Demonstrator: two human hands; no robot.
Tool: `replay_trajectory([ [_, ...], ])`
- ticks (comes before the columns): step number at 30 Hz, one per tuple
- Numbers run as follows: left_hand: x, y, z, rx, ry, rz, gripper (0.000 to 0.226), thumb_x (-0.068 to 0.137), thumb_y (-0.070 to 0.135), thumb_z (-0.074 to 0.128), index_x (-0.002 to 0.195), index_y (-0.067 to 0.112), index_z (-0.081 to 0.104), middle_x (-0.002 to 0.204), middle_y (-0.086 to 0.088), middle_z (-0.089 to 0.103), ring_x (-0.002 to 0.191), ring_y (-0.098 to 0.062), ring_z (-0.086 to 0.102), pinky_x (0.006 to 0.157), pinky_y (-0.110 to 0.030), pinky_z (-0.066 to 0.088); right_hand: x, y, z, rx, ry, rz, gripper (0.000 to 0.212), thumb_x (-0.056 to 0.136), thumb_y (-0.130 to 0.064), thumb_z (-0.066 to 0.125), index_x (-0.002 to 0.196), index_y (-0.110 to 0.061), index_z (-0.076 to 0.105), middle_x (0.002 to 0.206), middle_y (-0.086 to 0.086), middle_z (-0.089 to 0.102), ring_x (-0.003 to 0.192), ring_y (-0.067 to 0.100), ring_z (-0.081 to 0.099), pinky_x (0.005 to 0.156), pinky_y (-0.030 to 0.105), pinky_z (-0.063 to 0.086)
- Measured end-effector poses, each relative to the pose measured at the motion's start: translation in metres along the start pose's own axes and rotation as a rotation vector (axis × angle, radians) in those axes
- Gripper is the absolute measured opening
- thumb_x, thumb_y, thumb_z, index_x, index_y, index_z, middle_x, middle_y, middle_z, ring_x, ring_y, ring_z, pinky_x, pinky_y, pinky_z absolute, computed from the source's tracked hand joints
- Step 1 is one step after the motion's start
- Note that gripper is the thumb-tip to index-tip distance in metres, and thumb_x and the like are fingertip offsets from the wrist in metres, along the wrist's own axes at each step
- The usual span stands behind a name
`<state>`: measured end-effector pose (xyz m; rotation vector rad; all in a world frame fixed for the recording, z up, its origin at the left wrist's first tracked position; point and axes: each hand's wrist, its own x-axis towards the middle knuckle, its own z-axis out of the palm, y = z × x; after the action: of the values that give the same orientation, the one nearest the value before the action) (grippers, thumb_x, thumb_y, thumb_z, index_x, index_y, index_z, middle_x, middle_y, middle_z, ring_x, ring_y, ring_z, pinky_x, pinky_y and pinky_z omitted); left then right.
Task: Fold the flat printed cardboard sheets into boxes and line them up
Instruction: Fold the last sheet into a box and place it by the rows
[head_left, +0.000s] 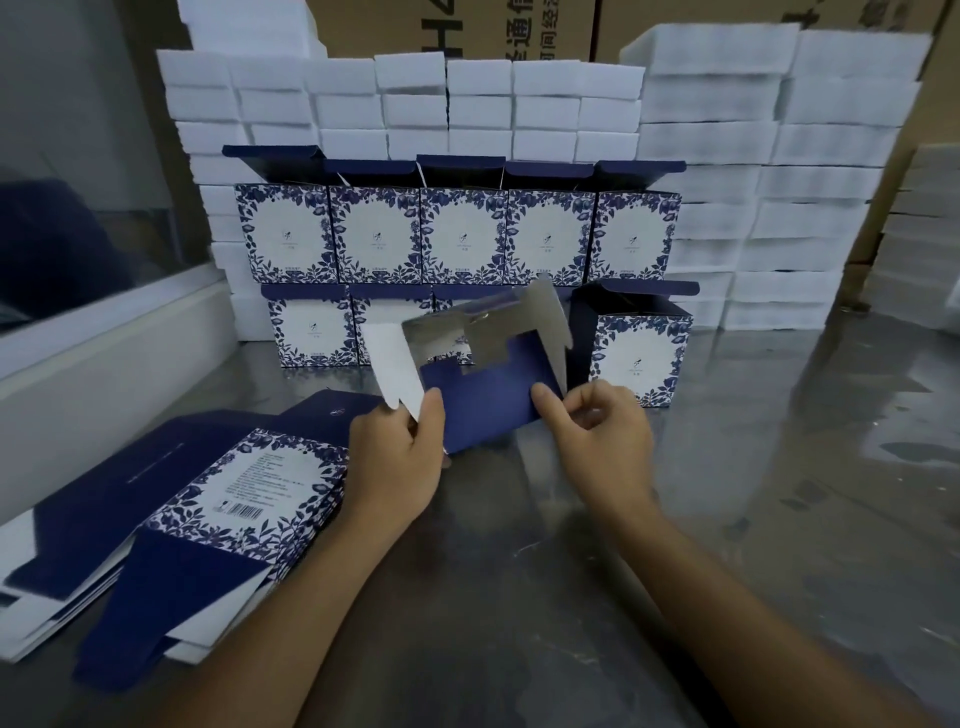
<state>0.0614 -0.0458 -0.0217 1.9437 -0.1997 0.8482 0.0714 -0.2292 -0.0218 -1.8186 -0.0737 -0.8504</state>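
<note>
Both hands (498, 447) on box (488, 405) edges.

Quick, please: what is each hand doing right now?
Left hand: holding the half-folded box by its left edge.
Right hand: pinching the same box's right edge.

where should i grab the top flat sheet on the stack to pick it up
Take the top flat sheet by its near navy flap, coming from the near side: that flap overhangs the stack, so fingers can slip under it.
</note>
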Motion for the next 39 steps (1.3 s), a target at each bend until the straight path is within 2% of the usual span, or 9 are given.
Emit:
replay_trajectory([
  [4, -0.005, 0.005, 0.007, -0.053, -0.004, -0.097, 0.047, 0.089, 0.038, 0.054, 0.051, 0.011, 0.061, 0.052, 0.003, 0.066, 0.048, -0.017, 0.066, 0.057, -0.043, 0.057, -0.006, 0.000, 0.005, 0.034, -0.316, 0.130, 0.059, 0.092, -0.047, 0.066, 0.063, 0.004, 0.061, 0.052, 0.004, 0.055, 0.051, 0.009, 0.046, 0.054, 0.030, 0.041],
  [7, -0.011, 0.010, 0.014, -0.077, -0.031, -0.198, 0.038, 0.093, 0.029, 0.061, 0.064, 0.005, 0.065, 0.058, 0.001, 0.068, 0.052, -0.014, 0.067, 0.062, -0.045, 0.056, -0.022, -0.005, 0.015, 0.031, -0.498, 0.102, 0.056, 0.095, -0.051, 0.060, 0.065, -0.004, 0.067, 0.062, 0.010, 0.066, 0.057, 0.013, 0.057, 0.067, 0.044, 0.054],
  [9, -0.014, 0.014, 0.016, -0.090, -0.042, -0.239, 0.033, 0.093, 0.027, 0.061, 0.067, 0.008, 0.066, 0.059, 0.004, 0.069, 0.055, -0.010, 0.067, 0.065, -0.043, 0.057, -0.031, -0.008, 0.019, 0.044, -0.549, 0.076, 0.052, 0.099, -0.048, 0.054, 0.063, -0.011, 0.062, 0.060, 0.006, 0.065, 0.054, 0.010, 0.058, 0.065, 0.043, 0.055],
  [15, -0.014, 0.021, 0.018, -0.153, -0.056, -0.300, 0.031, 0.093, 0.022, 0.061, 0.063, 0.012, 0.065, 0.059, 0.001, 0.070, 0.056, -0.016, 0.069, 0.066, -0.045, 0.059, -0.029, -0.008, 0.021, 0.158, -0.522, 0.180, 0.055, 0.105, -0.029, 0.049, 0.051, -0.017, 0.053, 0.046, -0.004, 0.055, 0.043, 0.005, 0.047, 0.057, 0.027, 0.040],
  [19, -0.013, 0.020, 0.017, -0.156, -0.043, -0.325, 0.034, 0.094, 0.020, 0.060, 0.060, 0.017, 0.064, 0.057, 0.001, 0.069, 0.051, -0.014, 0.067, 0.054, -0.029, 0.055, -0.027, -0.008, 0.021, 0.169, -0.443, 0.159, 0.054, 0.103, -0.037, 0.051, 0.053, -0.017, 0.054, 0.044, -0.004, 0.050, 0.043, 0.007, 0.044, 0.058, 0.030, 0.038],
  [24, -0.013, 0.019, 0.016, -0.232, -0.063, -0.352, 0.031, 0.094, 0.016, 0.058, 0.068, 0.001, 0.065, 0.057, -0.007, 0.068, 0.046, -0.014, 0.065, 0.044, -0.014, 0.046, -0.012, -0.003, 0.010, 0.220, -0.312, 0.182, 0.051, 0.104, -0.034, 0.049, 0.058, -0.013, 0.054, 0.044, -0.005, 0.046, 0.043, 0.010, 0.039, 0.052, 0.029, 0.034],
  [29, -0.013, 0.018, 0.016, -0.218, -0.091, -0.344, 0.029, 0.094, 0.016, 0.058, 0.068, 0.005, 0.067, 0.056, -0.003, 0.069, 0.048, -0.016, 0.066, 0.047, -0.020, 0.051, -0.007, 0.001, 0.008, 0.203, -0.333, 0.233, 0.054, 0.103, -0.023, 0.052, 0.050, -0.014, 0.054, 0.047, 0.002, 0.051, 0.044, 0.014, 0.041, 0.052, 0.031, 0.035],
  [35, -0.010, 0.016, 0.011, -0.150, -0.083, -0.289, 0.035, 0.092, 0.016, 0.059, 0.059, 0.005, 0.064, 0.053, -0.004, 0.067, 0.046, -0.016, 0.064, 0.053, -0.027, 0.053, -0.003, 0.005, 0.006, 0.253, -0.256, 0.241, 0.053, 0.104, -0.037, 0.050, 0.058, -0.012, 0.056, 0.046, 0.001, 0.049, 0.043, 0.011, 0.041, 0.048, 0.026, 0.036],
  [39, -0.010, 0.014, 0.008, -0.131, -0.101, -0.248, 0.038, 0.092, 0.018, 0.060, 0.057, 0.003, 0.063, 0.051, -0.004, 0.066, 0.048, -0.017, 0.065, 0.064, -0.037, 0.057, 0.003, 0.013, 0.003, 0.240, -0.221, 0.269, 0.051, 0.106, -0.023, 0.046, 0.056, -0.014, 0.053, 0.043, -0.005, 0.047, 0.040, 0.009, 0.040, 0.047, 0.025, 0.033],
])
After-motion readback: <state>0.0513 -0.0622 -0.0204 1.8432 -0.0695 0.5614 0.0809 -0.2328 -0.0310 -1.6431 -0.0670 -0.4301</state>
